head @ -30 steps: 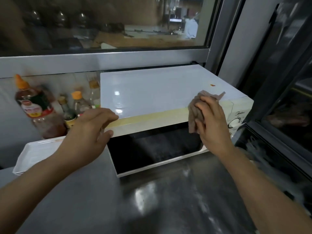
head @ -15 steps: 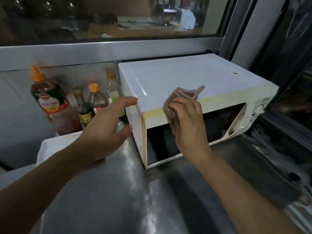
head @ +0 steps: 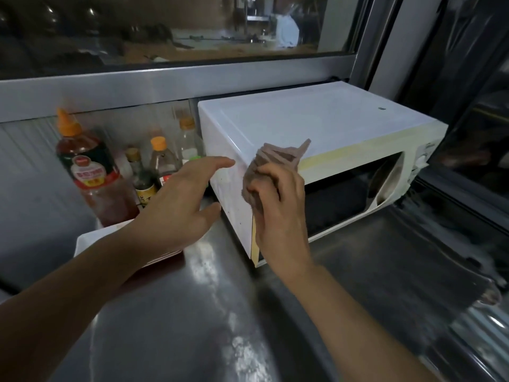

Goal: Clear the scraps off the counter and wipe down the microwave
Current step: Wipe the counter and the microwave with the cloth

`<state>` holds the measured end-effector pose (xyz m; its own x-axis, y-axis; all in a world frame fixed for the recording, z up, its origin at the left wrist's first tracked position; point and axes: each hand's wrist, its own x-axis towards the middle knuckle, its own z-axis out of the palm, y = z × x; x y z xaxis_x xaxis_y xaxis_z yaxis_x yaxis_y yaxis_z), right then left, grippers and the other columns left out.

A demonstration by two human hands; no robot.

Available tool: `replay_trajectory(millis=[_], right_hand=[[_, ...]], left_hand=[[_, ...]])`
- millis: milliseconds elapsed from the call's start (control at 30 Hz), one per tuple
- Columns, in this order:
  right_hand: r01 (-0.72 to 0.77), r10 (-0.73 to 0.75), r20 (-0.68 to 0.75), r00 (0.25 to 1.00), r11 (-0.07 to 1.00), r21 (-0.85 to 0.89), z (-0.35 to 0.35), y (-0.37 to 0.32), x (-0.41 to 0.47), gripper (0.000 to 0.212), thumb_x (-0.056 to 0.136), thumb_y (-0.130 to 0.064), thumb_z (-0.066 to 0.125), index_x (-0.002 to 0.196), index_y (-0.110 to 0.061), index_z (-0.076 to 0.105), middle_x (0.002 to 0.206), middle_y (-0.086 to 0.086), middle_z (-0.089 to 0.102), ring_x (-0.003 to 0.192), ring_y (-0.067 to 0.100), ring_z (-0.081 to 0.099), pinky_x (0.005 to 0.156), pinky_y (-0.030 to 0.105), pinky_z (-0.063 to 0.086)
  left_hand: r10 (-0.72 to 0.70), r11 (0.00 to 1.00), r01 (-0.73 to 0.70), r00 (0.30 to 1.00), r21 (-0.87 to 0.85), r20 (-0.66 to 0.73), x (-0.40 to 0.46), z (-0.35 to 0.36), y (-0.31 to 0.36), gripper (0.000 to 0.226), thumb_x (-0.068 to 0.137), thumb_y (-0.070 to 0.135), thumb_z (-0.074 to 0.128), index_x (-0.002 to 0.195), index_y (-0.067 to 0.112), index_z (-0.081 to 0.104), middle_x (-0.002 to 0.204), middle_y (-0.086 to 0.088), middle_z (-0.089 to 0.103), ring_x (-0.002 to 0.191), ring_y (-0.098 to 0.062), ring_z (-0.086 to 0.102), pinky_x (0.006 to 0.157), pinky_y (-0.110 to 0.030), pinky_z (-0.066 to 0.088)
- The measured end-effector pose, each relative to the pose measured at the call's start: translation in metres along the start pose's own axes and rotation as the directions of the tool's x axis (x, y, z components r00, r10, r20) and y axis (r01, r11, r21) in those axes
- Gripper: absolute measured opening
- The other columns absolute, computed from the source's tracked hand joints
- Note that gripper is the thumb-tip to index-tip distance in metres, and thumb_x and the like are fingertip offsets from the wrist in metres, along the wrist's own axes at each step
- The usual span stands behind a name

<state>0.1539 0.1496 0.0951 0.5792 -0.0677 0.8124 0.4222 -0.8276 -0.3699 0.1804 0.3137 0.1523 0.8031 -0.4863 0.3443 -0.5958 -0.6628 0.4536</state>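
Observation:
A white microwave (head: 316, 125) with a dark door window stands on the steel counter (head: 192, 312), under a window ledge. My right hand (head: 281, 205) grips a crumpled brown cloth (head: 271, 158) and holds it against the microwave's front left corner, near the top edge. My left hand (head: 179, 208) is spread with straight fingers beside the microwave's left side panel, fingertips at or just off the panel; it holds nothing.
Several sauce bottles (head: 88, 169) with orange caps stand left of the microwave against the back wall. A white tray (head: 91, 241) lies under my left wrist. A dark glass-fronted cabinet (head: 473, 119) stands to the right.
My right hand slid the cloth leftward along the microwave's top front edge to its left corner. My left hand came off the top edge and now hovers by the side panel. My view shifted left.

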Motion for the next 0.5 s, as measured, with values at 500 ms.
replay_trajectory(millis=[500], right_hand=[[-0.406, 0.452, -0.169, 0.876, 0.88, 0.246, 0.025, -0.014, -0.042, 0.023, 0.088, -0.012, 0.056, 0.108, -0.001, 0.057, 0.125, 0.012, 0.039, 0.138, 0.03, 0.027, 0.113, 0.043, 0.03]], left_hand=[[0.243, 0.969, -0.243, 0.97, 0.038, 0.022, 0.028, 0.024, 0.023, 0.064, 0.069, 0.012, 0.05, 0.133, 0.015, 0.051, 0.138, 0.002, 0.05, 0.132, -0.012, 0.039, 0.109, -0.018, 0.024]])
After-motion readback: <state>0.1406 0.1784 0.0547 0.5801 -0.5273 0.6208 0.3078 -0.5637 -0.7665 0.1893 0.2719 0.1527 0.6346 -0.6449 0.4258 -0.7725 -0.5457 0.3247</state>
